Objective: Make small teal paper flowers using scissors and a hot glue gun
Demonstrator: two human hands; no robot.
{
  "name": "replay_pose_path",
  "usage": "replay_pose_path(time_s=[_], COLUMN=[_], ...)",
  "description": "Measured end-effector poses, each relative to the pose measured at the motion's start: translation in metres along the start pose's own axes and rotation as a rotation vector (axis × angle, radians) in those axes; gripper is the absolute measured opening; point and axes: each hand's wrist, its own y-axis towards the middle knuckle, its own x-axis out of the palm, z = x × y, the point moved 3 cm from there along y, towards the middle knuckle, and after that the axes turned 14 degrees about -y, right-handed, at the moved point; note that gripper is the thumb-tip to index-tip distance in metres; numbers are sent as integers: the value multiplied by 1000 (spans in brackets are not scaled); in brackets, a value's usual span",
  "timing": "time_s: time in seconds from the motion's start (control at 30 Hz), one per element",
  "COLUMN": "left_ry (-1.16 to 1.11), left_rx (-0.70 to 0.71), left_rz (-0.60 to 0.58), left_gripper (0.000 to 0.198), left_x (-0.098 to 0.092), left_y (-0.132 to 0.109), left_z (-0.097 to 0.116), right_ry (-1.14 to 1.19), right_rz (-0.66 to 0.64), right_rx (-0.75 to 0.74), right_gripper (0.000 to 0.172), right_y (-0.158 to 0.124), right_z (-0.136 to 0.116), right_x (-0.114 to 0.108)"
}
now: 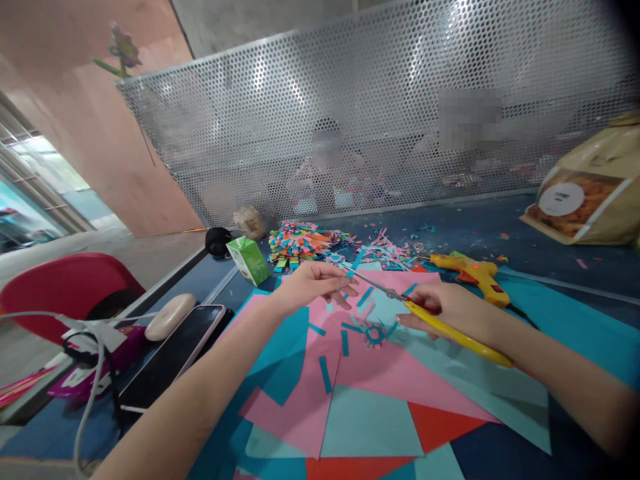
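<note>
My right hand (440,303) is closed around the yellow-handled scissors (453,331), whose blades point left toward my other hand. My left hand (317,283) pinches a small blue paper strip (357,260) at the blade tips. How far the blades are apart is hard to make out. Beneath both hands lie pink paper sheets (370,380) and light blue sheets (373,420), with several loose blue strips (325,373) scattered on top. A small ring-shaped piece with cut paper fringes (375,335) rests between the hands.
Behind the hands lie a pile of colourful fringed paper pieces (300,243) and a green drink carton (249,260). To the right are a yellow glue gun (473,273) and a snack bag (590,187). A phone (175,353) and cables sit left. A perforated metal screen (240,133) stands behind.
</note>
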Motion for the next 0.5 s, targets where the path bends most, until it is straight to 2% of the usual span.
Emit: replay_pose_path(time_s=[0.13,0.27,0.4,0.5], left_ry=[32,134,361,577], left_rx=[-13,-74,-112,-111], left_rz=[-17,-90,-138,-79], left_gripper=[28,28,24,23], left_x=[-1,-5,-6,-5], left_y=[0,-2,-4,-5], left_z=[1,-1,-3,-2], right_ry=[-67,-181,-261,-229], right_rz=[-24,52,158,209], right_rx=[36,6,-48,-28], right_gripper=[38,37,40,43], right_y=[-1,1,3,4], right_z=[0,2,3,4], right_x=[-1,-3,-5,-7])
